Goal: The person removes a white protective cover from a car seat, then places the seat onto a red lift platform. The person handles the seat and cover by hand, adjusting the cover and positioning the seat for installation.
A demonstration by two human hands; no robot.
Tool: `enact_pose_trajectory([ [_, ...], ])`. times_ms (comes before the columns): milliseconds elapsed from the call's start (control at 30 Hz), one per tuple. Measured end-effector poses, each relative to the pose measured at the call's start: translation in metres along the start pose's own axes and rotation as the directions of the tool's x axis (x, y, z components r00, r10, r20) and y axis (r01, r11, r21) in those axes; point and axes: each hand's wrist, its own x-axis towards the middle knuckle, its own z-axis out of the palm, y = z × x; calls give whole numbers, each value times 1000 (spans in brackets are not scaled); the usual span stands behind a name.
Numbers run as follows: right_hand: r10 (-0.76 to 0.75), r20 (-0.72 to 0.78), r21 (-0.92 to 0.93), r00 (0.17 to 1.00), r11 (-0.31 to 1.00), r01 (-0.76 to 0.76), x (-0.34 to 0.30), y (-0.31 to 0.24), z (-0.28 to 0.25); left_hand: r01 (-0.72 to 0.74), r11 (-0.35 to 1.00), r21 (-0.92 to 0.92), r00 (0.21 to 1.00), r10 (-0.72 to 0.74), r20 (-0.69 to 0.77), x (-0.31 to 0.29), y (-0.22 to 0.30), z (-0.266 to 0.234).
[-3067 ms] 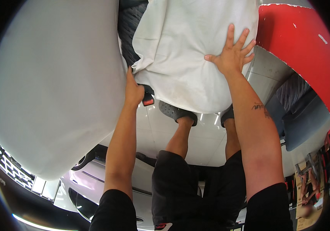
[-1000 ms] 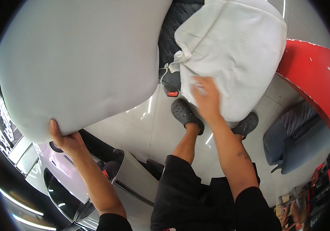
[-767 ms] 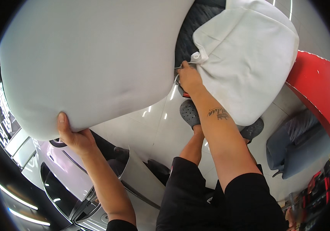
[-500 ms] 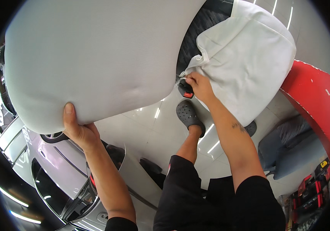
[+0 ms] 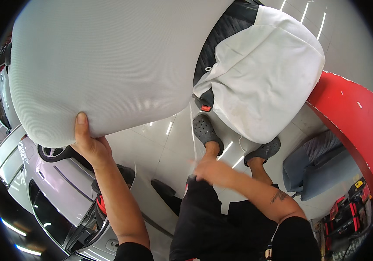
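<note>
Read each direction with 12 o'clock at the top of the view. Your left hand point(image 5: 91, 150) is closed on the lower corner of the grey-covered seat back point(image 5: 112, 65), thumb on the face towards you, fingers hidden behind the edge; the bulk of the seat back lies at 12 o'clock from this hand, and its lower edge slants roughly from 8 o'clock towards 2.

Your right hand point(image 5: 212, 173) is blurred near the hem of your black shorts point(image 5: 199, 198); you cannot tell whether its fingers are spread or closed. A thin pale line, apparently a cord point(image 5: 193, 135), has its long axis between 12 and 6 o'clock; its lower end meets the blurred fingers, though contact is unclear; its upper end lies by the gap between seat back and white-covered seat cushion point(image 5: 269, 82). The right hand is the nearer one to the cord.

From that right hand, the seat belt buckle point(image 5: 206, 104) lies at 12 o'clock, beside the cushion; the cushion lies at 1 o'clock, well apart from the hand, its white cover creased; the red panel point(image 5: 347, 113) lies at 2 o'clock; the loose grey seat parts point(image 5: 323, 169) lie at 3 o'clock on the floor.
</note>
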Motion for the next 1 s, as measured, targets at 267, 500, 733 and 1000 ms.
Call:
enact_pose_trajectory([
  [267, 173, -589, -37, 789, 970, -240, 129, 69, -70, 12, 1000, 4, 1000, -12, 10, 1, 1, 1],
  [500, 264, -286, -271, 921, 900, -342, 195, 136, -57, 19, 999, 30, 1000, -20, 22, 1, -1, -6],
  [733, 383, -247, -44, 890, 913, -405, 92, 154, -109, 52, 999, -11, 998, -52, 26, 4, -4, -10],
  [1000, 449, -301, 240, 842, 890, -389, -2, 98, -117, 57, 998, -21, 997, -56, 50, 5, 4, 1],
])
